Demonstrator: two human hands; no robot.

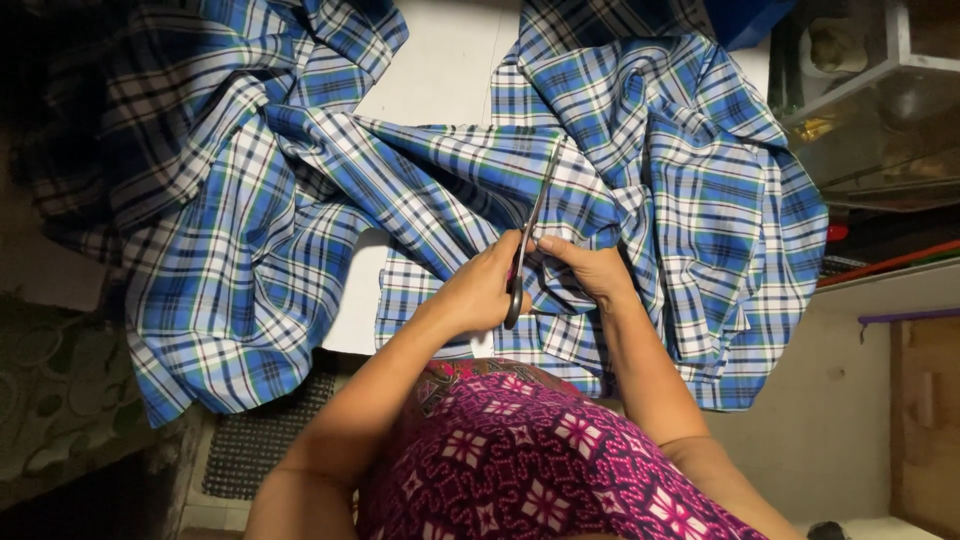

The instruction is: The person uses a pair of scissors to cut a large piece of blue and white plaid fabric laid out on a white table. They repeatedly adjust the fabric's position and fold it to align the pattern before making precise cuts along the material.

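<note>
Left hand [480, 290] is wrapped around the handles of a pair of scissors [530, 235], fingers curled tight through the loops, and the long dark blades run up and away from the body across a fold of blue, white and black plaid fabric [300, 190]. The blade tips sit near the middle of the cloth, right where a ridge of it peaks. Right hand [590, 270] is just beside the scissors, fingers pinched closed on the plaid, pressing and gathering a bunch of it next to the blades; the two hands are almost touching at the handles. The fabric is spread wide over a white surface [440, 70], heaped in deep wrinkles on both sides, its left part spilling over the edge into shadow and its right part hanging down off the front edge. Below the hands, close to the camera, a magenta patterned garment [520, 450] covers the person's front. Off to the right there is a glass case [880, 100] with a metal frame, and a wooden panel [925, 420] lower down.
</note>
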